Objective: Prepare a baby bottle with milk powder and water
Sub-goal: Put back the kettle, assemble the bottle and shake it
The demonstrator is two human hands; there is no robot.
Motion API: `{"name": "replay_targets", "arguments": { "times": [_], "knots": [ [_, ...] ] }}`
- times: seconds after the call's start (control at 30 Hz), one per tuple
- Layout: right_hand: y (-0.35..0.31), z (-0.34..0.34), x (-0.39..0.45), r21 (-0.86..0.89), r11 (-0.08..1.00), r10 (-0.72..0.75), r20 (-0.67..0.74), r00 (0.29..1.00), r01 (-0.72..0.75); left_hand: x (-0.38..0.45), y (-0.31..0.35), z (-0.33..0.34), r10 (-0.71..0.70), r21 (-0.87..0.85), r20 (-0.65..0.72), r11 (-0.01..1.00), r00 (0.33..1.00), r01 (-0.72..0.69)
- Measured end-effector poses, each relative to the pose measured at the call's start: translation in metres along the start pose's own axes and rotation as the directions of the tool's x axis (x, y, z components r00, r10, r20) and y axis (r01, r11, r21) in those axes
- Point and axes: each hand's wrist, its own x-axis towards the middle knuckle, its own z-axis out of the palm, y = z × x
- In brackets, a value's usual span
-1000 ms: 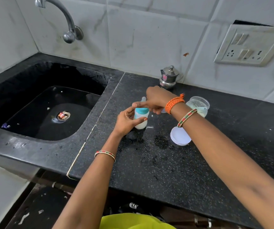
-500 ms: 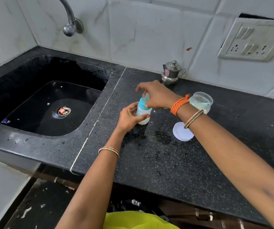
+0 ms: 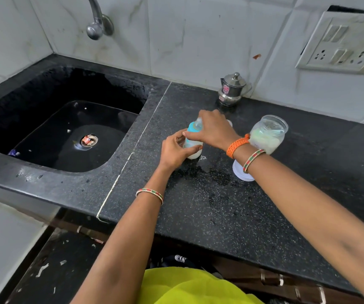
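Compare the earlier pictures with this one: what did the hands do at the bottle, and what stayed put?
The right hand went from a pointed finger over the teal cap to a grip round the top of the baby bottle. The left hand holds the bottle's body as before, on the counter. The open powder jar, its white lid and the steel pot stayed put.

On the tabletop (image 3: 220,216) stand one baby bottle (image 3: 193,139), one open jar of powder (image 3: 267,133) to the bottle's right, one white lid (image 3: 239,171) just in front of that jar, and one steel pot (image 3: 231,89) behind the bottle. Two hands, left (image 3: 174,151) and right (image 3: 212,129), meet at the bottle. One sink (image 3: 71,128) lies left of it.
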Motion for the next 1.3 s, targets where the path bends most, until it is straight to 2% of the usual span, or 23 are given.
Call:
{"name": "replay_targets", "arguments": {
  "times": [0.13,0.2,0.27,0.33,0.37,0.43,0.5,0.57,0.67,0.73,0.77,0.8,0.87,0.93,1.0,1.07,1.13,1.23,1.3],
  "knots": [
    [-0.006,0.012,-0.006,-0.077,0.994,0.061,-0.137,0.989,-0.072,-0.002,0.004,0.0,-0.014,0.01,-0.003,1.0,1.0,0.014],
    [-0.001,0.014,-0.007,-0.062,0.996,0.053,-0.127,0.99,-0.061,-0.001,0.004,-0.002,-0.034,-0.004,0.023,0.999,0.999,0.034],
    [0.01,0.014,-0.007,0.202,0.979,0.021,0.059,0.998,-0.033,0.0,0.004,-0.004,-0.049,-0.031,0.055,0.998,0.997,0.051],
    [0.017,0.01,-0.014,0.558,0.826,-0.071,0.243,0.967,-0.08,0.002,0.003,-0.007,-0.086,-0.055,0.076,0.994,0.993,0.09],
    [0.021,0.011,-0.015,0.648,0.756,-0.102,0.255,0.961,-0.092,0.002,0.003,-0.007,-0.101,-0.062,0.085,0.992,0.991,0.107],
    [0.026,0.015,-0.015,0.686,0.723,-0.065,0.186,0.98,-0.082,0.002,0.004,-0.006,-0.105,-0.061,0.088,0.992,0.991,0.11],
    [0.021,0.025,-0.016,0.682,0.724,0.047,0.095,0.994,-0.099,0.0,0.004,-0.005,-0.081,-0.031,0.066,0.996,0.995,0.083],
    [0.01,0.036,-0.021,0.722,0.681,0.202,-0.024,0.979,-0.123,-0.005,0.005,-0.002,-0.044,0.007,0.034,0.999,0.998,0.044],
    [-0.016,0.053,-0.033,0.779,0.61,0.458,-0.198,0.867,-0.145,-0.012,0.009,0.007,0.013,0.016,-0.041,1.0,0.999,-0.012],
    [-0.028,0.06,-0.038,0.776,0.612,0.538,-0.267,0.8,-0.152,-0.015,0.01,0.012,0.018,0.053,-0.09,0.999,0.996,-0.013],
    [-0.03,0.06,-0.038,0.773,0.613,0.546,-0.269,0.793,-0.16,-0.015,0.01,0.011,0.01,0.052,-0.087,0.999,0.996,-0.005],
    [-0.027,0.056,-0.036,0.772,0.613,0.533,-0.245,0.81,-0.169,-0.014,0.011,0.009,-0.013,0.024,-0.06,1.0,0.998,0.015],
    [-0.009,0.042,-0.028,0.763,0.616,0.425,-0.114,0.898,-0.196,-0.008,0.013,0.001,-0.086,-0.046,0.056,0.995,0.995,0.089],
    [0.012,0.022,-0.022,0.733,0.652,0.187,0.093,0.978,-0.194,0.001,0.017,-0.011,-0.147,-0.049,0.202,0.986,0.968,0.16],
    [0.025,0.012,-0.018,0.716,0.682,-0.032,0.232,0.972,-0.149,0.01,0.021,-0.022,-0.191,0.02,0.33,0.981,0.924,0.195],
    [0.029,0.016,-0.016,0.712,0.695,-0.06,0.204,0.977,-0.106,0.017,0.023,-0.028,-0.19,0.074,0.388,0.982,0.902,0.175],
    [0.025,0.029,-0.016,0.707,0.7,0.044,0.094,0.995,-0.097,0.014,0.022,-0.025,-0.159,0.066,0.337,0.987,0.928,0.145],
    [0.012,0.056,-0.026,0.706,0.702,0.222,-0.089,0.971,-0.095,-0.003,0.014,-0.01,-0.067,0.053,0.122,0.997,0.99,0.06],
    [0.004,0.062,-0.031,0.715,0.695,0.274,-0.164,0.948,-0.077,-0.011,0.011,-0.001,-0.035,0.068,-0.008,0.997,0.999,0.035]
  ]
}}
